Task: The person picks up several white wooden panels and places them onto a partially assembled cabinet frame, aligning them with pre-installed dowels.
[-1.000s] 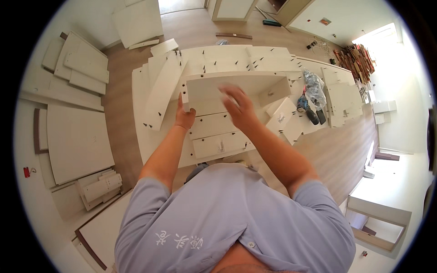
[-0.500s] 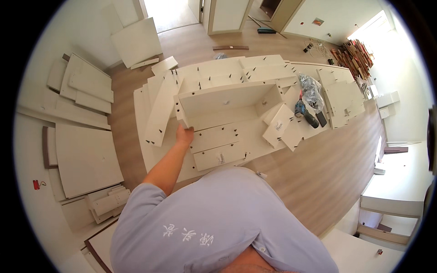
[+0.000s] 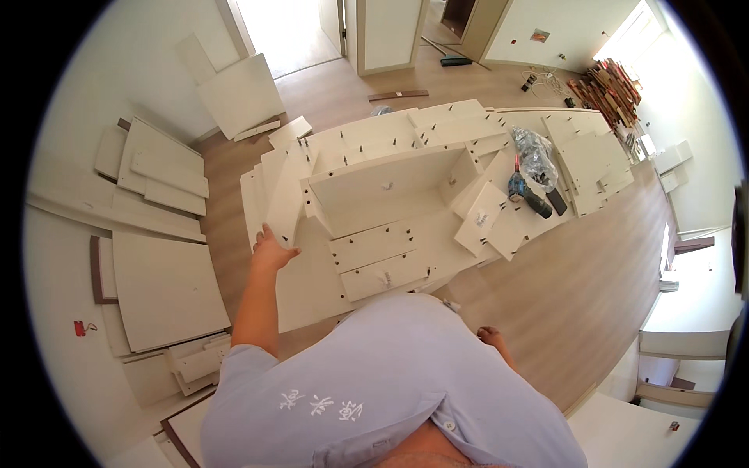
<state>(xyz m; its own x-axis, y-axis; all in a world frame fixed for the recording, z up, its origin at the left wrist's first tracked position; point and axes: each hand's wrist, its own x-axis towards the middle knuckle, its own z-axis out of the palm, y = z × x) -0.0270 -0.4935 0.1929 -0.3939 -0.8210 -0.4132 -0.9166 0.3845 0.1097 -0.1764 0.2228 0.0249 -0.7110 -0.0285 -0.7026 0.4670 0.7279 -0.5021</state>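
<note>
My left hand (image 3: 273, 251) is open, thumb and fingers spread, at the near end of a long white panel (image 3: 284, 191) studded with dark fittings. Whether its fingertips press on the panel I cannot tell. To the right stands a white open box frame (image 3: 374, 195) made of joined boards. Two white boards (image 3: 384, 274) with dark fittings lie in front of it. Low at the right side of my body, my right hand (image 3: 490, 335) shows only in part, its fingers curled; what they hold, if anything, is hidden.
A blue-and-black cordless drill (image 3: 527, 196) lies right of the box frame by crumpled clear plastic (image 3: 534, 152). White panels (image 3: 168, 288) lean along the left wall. Stacked wooden strips (image 3: 608, 92) stand at the far right, and a doorway (image 3: 289, 35) opens at the back.
My left hand has let go of the box frame's near left corner and moved left to the long panel, its fingers spreading. My right hand has come into view beside my body.
</note>
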